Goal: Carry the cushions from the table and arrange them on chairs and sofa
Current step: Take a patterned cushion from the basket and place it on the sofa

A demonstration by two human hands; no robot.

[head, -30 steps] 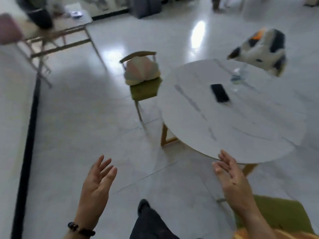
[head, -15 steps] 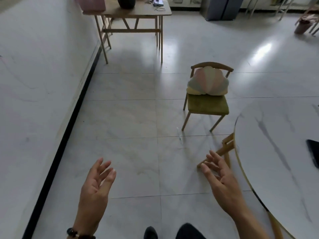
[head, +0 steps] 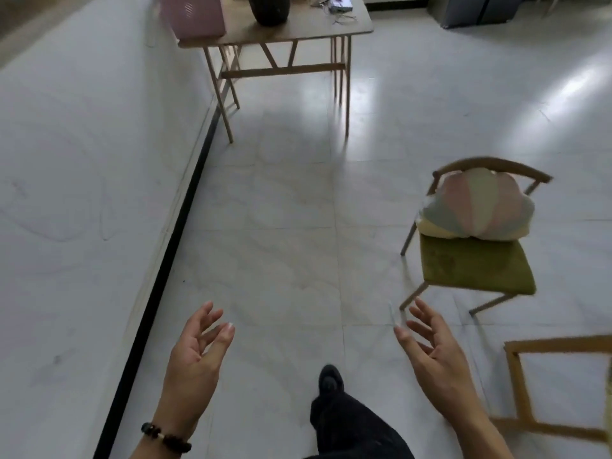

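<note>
A pastel shell-shaped cushion (head: 477, 207) leans against the curved wooden back of a green-seated chair (head: 473, 266) at the right. My left hand (head: 195, 352) is raised low in the view, palm turned inward, fingers apart, holding nothing. My right hand (head: 433, 352) mirrors it, fingers spread and empty, just below the chair's front leg. Both hands are well apart from the cushion. A pink cushion-like object (head: 193, 16) stands on the far wooden table (head: 298, 28).
A dark round pot (head: 269, 8) and small items sit on the far table. A white wall with a black skirting strip (head: 172, 246) runs along the left. A wooden frame (head: 530, 385) stands at the lower right. My dark-trousered leg and shoe (head: 329, 382) are on the tiled floor.
The view has swung left: the round marble table has left the frame, the chair with the shell cushion has shifted right, the far wooden table is nearer. Both hands stay open and empty.
</note>
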